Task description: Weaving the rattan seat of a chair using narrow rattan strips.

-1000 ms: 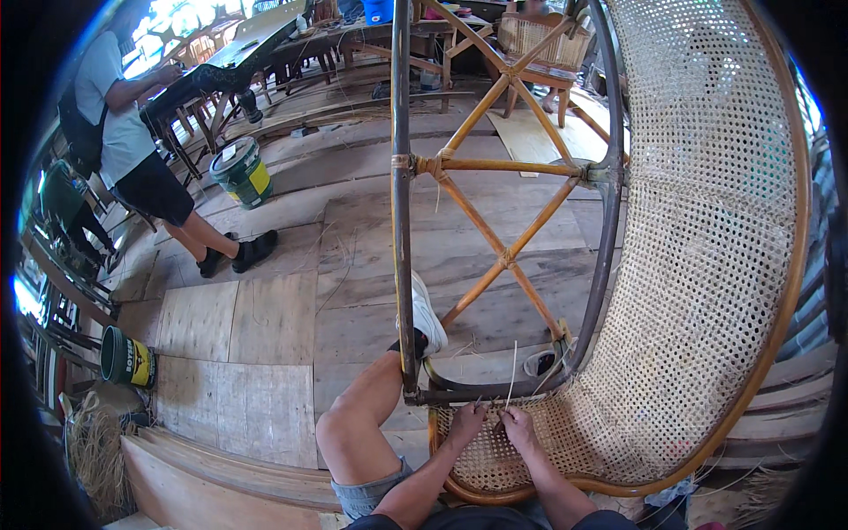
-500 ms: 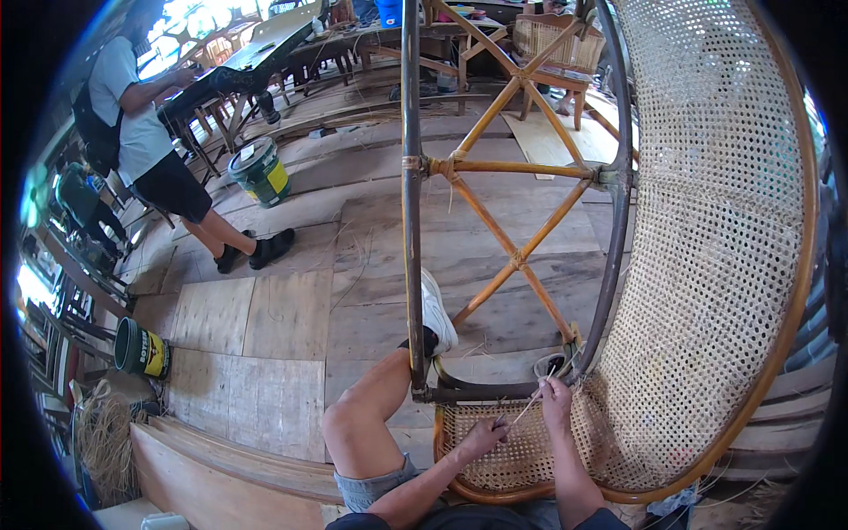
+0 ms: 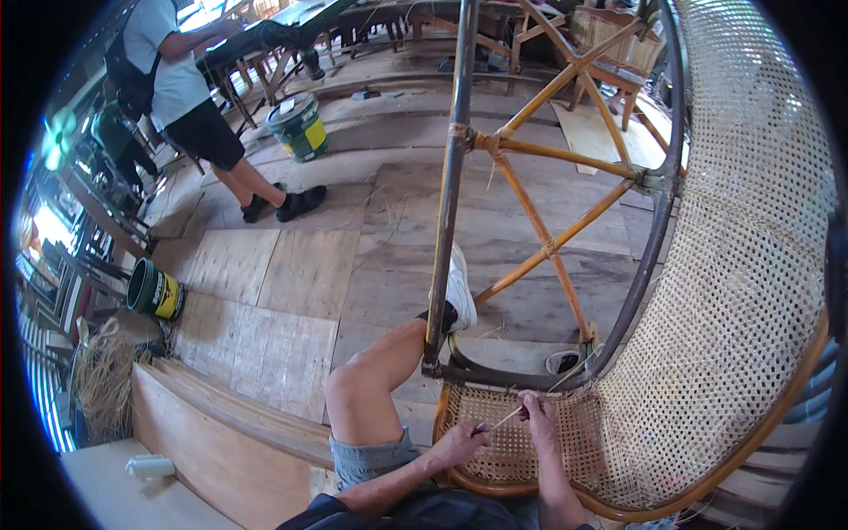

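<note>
Cane strand (image 3: 511, 417): thin pale strip, near centre, lying just above the woven seat panel, running between both hands.
Left hand (image 3: 461, 439): grip closed on the left end of the cane strand; hand rests on the weave.
Right hand (image 3: 536, 415): fingers pinched shut on the right part of the cane strand, fingertips touching the weave.
Woven seat panel (image 3: 609, 442): open cane mesh, curving from the near centre up the right side of the view.
Chair frame (image 3: 658, 221): dark curved rail edging the mesh, with a dark upright pole to its left; orange rattan cross braces (image 3: 552, 243) lashed between them.
Person's left leg (image 3: 380, 380): bent knee, white shoe against the pole base.
Floor (image 3: 265, 291): bare wooden boards.
Green bucket (image 3: 299, 125): far left of centre.
Green can (image 3: 155, 290): lying at left.
Other person (image 3: 181, 79): standing at far left beside a dark desk (image 3: 265, 35).
</note>
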`<state>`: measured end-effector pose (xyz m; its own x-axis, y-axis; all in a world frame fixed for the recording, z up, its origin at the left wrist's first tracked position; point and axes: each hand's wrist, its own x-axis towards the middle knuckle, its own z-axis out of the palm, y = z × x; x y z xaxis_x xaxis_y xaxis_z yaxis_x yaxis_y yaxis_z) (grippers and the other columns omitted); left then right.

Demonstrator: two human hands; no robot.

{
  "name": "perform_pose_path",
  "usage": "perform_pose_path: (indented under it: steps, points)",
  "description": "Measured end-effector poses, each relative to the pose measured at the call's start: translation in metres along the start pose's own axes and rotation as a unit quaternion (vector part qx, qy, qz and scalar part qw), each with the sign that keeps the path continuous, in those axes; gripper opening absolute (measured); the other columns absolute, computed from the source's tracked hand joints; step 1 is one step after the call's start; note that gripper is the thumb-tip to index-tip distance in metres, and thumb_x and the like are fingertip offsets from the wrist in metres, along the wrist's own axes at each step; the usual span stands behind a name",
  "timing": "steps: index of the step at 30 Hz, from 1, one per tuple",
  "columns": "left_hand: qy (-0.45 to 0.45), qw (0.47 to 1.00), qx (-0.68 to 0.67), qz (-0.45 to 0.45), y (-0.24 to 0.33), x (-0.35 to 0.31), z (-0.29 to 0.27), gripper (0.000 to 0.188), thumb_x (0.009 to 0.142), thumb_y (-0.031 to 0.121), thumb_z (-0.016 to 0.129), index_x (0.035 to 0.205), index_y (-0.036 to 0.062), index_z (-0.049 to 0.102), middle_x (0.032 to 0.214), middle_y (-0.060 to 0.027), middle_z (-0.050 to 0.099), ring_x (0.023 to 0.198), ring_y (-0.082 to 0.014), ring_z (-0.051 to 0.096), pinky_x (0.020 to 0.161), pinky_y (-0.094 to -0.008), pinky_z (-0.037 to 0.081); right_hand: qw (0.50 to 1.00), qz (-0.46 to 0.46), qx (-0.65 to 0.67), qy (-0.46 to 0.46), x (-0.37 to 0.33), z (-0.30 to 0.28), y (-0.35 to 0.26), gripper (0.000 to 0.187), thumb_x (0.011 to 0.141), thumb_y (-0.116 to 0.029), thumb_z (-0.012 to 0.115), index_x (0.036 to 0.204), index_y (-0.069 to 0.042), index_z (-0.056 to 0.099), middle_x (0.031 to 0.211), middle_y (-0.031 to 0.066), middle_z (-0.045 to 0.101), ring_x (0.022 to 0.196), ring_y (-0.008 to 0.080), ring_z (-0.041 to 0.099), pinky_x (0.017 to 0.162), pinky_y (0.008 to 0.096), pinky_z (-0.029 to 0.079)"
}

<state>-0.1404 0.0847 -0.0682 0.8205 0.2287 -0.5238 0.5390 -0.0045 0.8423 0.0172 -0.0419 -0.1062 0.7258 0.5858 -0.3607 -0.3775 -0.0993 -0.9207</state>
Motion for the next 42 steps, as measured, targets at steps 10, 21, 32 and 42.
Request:
perform_pose_path:
  steps: [10,21,32,42]
  points:
    - [0.077,0.991,-0.042,-0.099,-0.004,-0.055,-0.025,0.02,0.085,0.019,0.051,0.086,0.0,0.057,0.069,-0.008,0.057,0.066,-0.0151,0.055,0.062,-0.0303,0.045,0.989,0.048,-0.128,0.057,0.017,-0.005,0.021,0.019,0.091,-0.019,0.051,0.097,-0.004,0.06,0.077,0.0003,0.06,0.067,0.0071,0.053,0.061,0.0218,0.043]
    - [0.05,0.988,-0.109,-0.092,-0.029,-0.051,-0.011,0.014,0.089,0.016,0.05,0.09,0.0028,0.055,0.078,-0.0009,0.059,0.071,-0.0068,0.051,0.063,-0.0223,0.043,0.996,0.053,-0.024,0.072,0.013,-0.017,0.038,0.016,0.09,-0.014,0.052,0.097,-0.003,0.06,0.074,0.002,0.06,0.062,0.0077,0.053,0.056,0.0206,0.043]
    - [0.074,0.99,-0.006,-0.118,-0.016,-0.056,-0.016,0.031,0.088,0.03,0.05,0.095,-0.0003,0.053,0.073,-0.013,0.057,0.07,-0.0186,0.054,0.068,-0.0345,0.045,0.987,0.016,-0.133,0.09,0.013,-0.012,0.055,0.024,0.09,-0.025,0.054,0.092,-0.002,0.061,0.074,-0.0035,0.056,0.068,0.0047,0.05,0.059,0.0217,0.041]
    - [0.047,0.991,-0.082,-0.094,-0.018,-0.059,-0.019,0.019,0.086,0.02,0.051,0.087,0.0007,0.053,0.071,-0.0075,0.056,0.069,-0.0139,0.053,0.067,-0.0302,0.045,0.978,-0.002,-0.196,0.067,0.006,-0.006,0.023,0.02,0.087,-0.012,0.053,0.098,0.002,0.061,0.078,0.0052,0.063,0.07,0.0109,0.058,0.064,0.0243,0.046]
